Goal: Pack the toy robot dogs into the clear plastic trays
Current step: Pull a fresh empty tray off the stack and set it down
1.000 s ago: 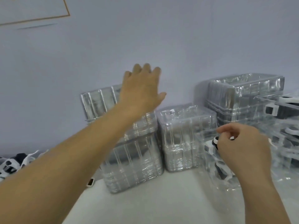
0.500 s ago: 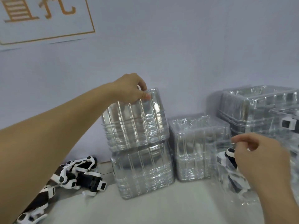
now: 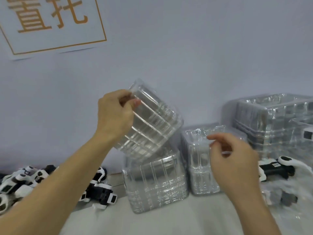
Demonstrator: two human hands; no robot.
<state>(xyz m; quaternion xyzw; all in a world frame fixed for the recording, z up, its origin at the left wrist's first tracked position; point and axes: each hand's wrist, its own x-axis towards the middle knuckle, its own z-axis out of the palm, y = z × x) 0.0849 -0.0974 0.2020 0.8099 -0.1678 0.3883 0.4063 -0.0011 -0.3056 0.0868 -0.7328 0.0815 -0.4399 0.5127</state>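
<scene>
My left hand (image 3: pixel 115 116) pinches the top rim of a batch of nested clear trays (image 3: pixel 152 122), lifted and tilted off the tray stack (image 3: pixel 155 185) below. My right hand (image 3: pixel 232 160) hovers with loosely curled fingers in front of a second, smaller tray stack (image 3: pixel 199 160), holding nothing that I can make out. A black and white robot dog (image 3: pixel 277 168) lies in a clear tray (image 3: pixel 288 192) at the right. Several loose robot dogs (image 3: pixel 100 190) lie in a pile at the left.
A taller stack of clear trays (image 3: pixel 271 119) stands at the back right against the pale wall. A sign with an orange frame (image 3: pixel 55 22) hangs on the wall at the upper left. The white tabletop (image 3: pixel 169 221) runs along the front.
My left hand reached to the left stack, took the top batch of trays by the rim and lifted it, tilting it. My right hand left the dog in its tray and rose toward the middle stack.
</scene>
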